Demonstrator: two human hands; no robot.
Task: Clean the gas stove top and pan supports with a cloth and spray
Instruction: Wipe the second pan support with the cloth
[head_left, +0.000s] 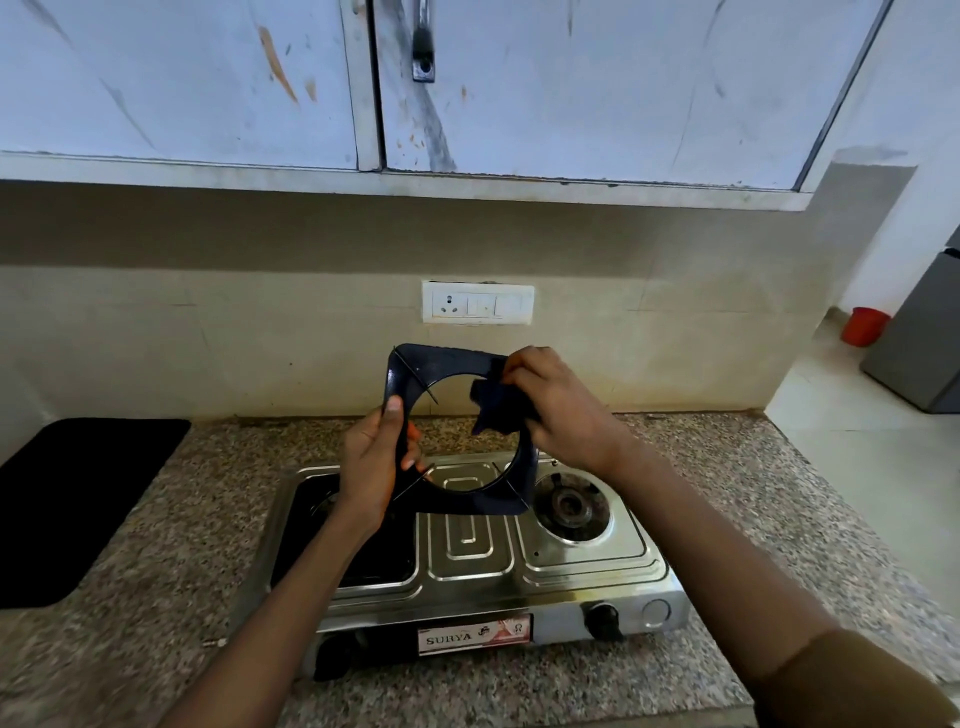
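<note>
Pan support: dark square frame (457, 431) with a round opening and thin prongs pointing inward, held tilted in the air above the middle of the stove, its glossy face toward the camera.
Left hand: left hand (371, 462) grips the frame's left edge, thumb on the front, fingers curled behind.
Right hand: right hand (558, 402) is closed around a dark cloth (493, 402) and presses it against the frame's upper right edge; a loose corner of cloth hangs into the opening.
Stove: two-burner stainless steel stove (467, 551) with a ribbed centre panel and a "SURYA" label on the front; the left burner bay looks dark and is partly hidden by the left forearm; the right burner (571, 504) is bare, with no support on it.
Knob: black knob (602, 618) on the stove front at right.
Surface: speckled granite counter (156, 597), beige backsplash behind.
Left of stove: black mat (72, 499) lying flat on the counter, well apart from the stove.
Wall: white socket and switch plate (478, 303) directly behind the frame.
Above: white cabinet doors (182, 78), scuffed and stained, with a metal handle (423, 47).
Far right: red container (865, 326) on the pale floor beside a grey appliance (919, 338).
</note>
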